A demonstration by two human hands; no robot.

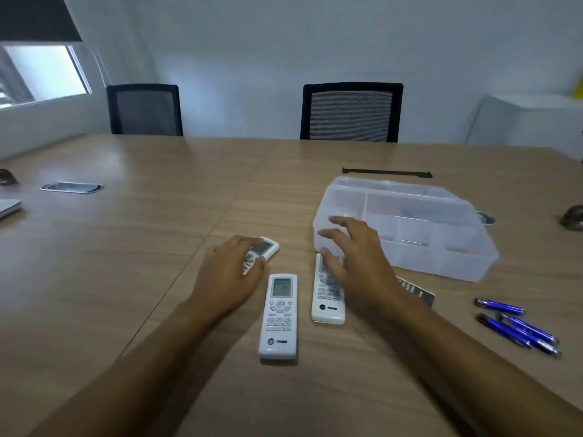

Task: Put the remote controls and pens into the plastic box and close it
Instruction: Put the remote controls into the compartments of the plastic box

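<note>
Three white remote controls lie on the wooden table (126, 247). My left hand (227, 275) rests on the left remote (266, 247), fingers curled around it. The middle remote (279, 316) lies untouched between my hands. My right hand (353, 263) hovers with fingers spread over the top of the right remote (328, 301), just in front of the clear plastic box (410, 222), whose lid is closed. A dark remote (419, 293) peeks out behind my right wrist. Three blue pens (517, 326) lie at the right.
A thin black strip (386, 172) lies beyond the box. Two black mesh chairs (350, 111) stand at the far edge. A metal cable port (72, 187) sits at the left, and a dark round object (572, 217) sits at the right edge.
</note>
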